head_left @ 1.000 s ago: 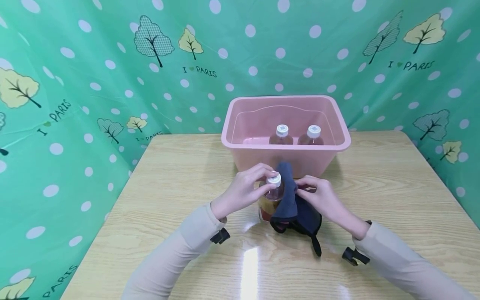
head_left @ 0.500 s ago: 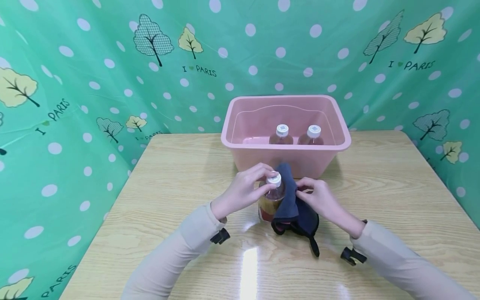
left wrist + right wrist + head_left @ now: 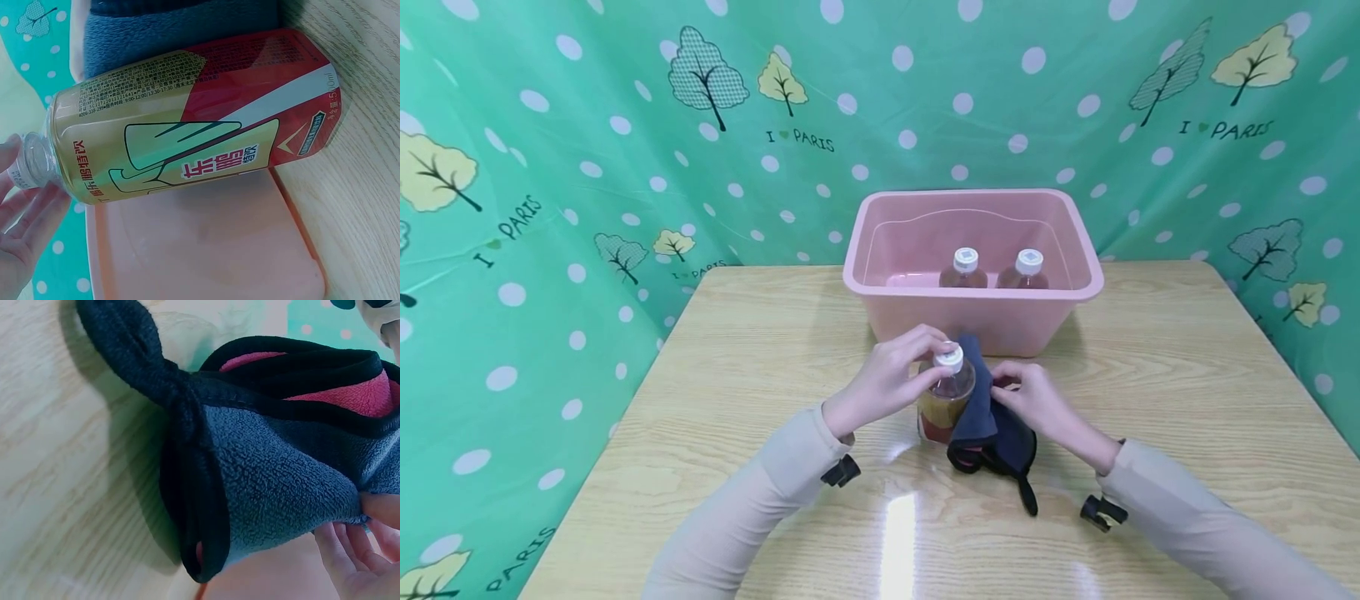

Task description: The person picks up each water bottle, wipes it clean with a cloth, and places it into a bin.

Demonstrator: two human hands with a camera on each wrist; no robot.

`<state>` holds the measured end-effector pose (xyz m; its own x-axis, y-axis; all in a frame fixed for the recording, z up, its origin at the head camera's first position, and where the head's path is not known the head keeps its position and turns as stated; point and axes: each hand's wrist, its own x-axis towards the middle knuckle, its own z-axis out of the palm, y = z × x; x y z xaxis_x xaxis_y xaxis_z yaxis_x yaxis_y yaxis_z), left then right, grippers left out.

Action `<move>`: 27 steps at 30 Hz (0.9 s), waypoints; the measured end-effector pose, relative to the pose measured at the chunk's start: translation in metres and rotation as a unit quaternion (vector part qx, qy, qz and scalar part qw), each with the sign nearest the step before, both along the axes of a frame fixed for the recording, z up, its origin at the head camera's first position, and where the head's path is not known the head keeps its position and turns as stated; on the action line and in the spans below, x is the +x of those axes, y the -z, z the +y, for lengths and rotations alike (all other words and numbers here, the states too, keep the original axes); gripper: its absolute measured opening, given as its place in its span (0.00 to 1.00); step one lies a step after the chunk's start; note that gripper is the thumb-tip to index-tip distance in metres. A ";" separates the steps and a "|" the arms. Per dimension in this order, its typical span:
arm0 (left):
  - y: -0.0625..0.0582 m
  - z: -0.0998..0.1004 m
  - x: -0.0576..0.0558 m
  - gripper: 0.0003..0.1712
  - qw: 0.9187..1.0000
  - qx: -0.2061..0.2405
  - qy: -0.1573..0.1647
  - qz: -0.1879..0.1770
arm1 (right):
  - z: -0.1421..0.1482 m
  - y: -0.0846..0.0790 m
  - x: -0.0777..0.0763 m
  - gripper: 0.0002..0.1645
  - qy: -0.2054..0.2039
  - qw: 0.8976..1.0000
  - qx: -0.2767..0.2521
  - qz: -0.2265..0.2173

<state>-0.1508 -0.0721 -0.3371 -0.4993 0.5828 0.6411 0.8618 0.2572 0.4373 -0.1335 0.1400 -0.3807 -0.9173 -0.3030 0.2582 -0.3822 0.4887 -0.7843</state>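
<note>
A bottle (image 3: 206, 125) with a gold and red label stands upright on the table, in front of the pink bin. My left hand (image 3: 898, 371) pinches its white cap (image 3: 950, 359) between thumb and fingers. Against the bottle's right side lies a folded dark blue cloth (image 3: 977, 408) with black edging, a hanging loop and some pink lining, best seen in the right wrist view. My right hand (image 3: 1030, 396) pinches this cloth (image 3: 281, 475) at its right side. The cloth covers part of the bottle's label.
Right behind the hands stands the pink bin (image 3: 973, 293). Two bottles with white caps (image 3: 966, 258) stand inside it, their lower parts hidden by the front wall. A green patterned curtain (image 3: 737, 167) hangs behind the wooden table (image 3: 760, 350).
The cloth has slid slightly down and to the right along the bottle, baring more of it. My right hand has moved a little downward with it. The left hand has stayed on the cap.
</note>
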 end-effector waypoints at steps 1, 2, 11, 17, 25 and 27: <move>0.000 0.000 0.000 0.09 1.000 0.000 0.000 0.001 | 0.000 0.001 0.000 0.05 -0.001 1.000 0.003 0.000; 0.000 0.000 0.000 0.09 1.000 0.000 0.000 0.001 | 0.000 0.003 -0.001 0.05 -0.002 1.000 0.005 0.000; 0.000 0.000 0.000 0.09 1.000 -0.007 -0.005 0.000 | 0.000 0.017 -0.005 0.05 0.002 0.999 0.050 0.003; 0.000 0.001 0.000 0.08 1.000 -0.007 -0.003 0.001 | 0.000 0.022 -0.006 0.05 -0.004 0.999 0.049 -0.008; -0.001 0.001 0.000 0.08 1.000 -0.007 -0.003 -0.001 | 0.000 0.026 -0.007 0.04 -0.016 0.998 0.056 -0.024; -0.001 0.001 0.000 0.08 1.000 -0.007 -0.002 -0.002 | 0.000 0.028 -0.007 0.04 -0.018 0.998 0.058 -0.022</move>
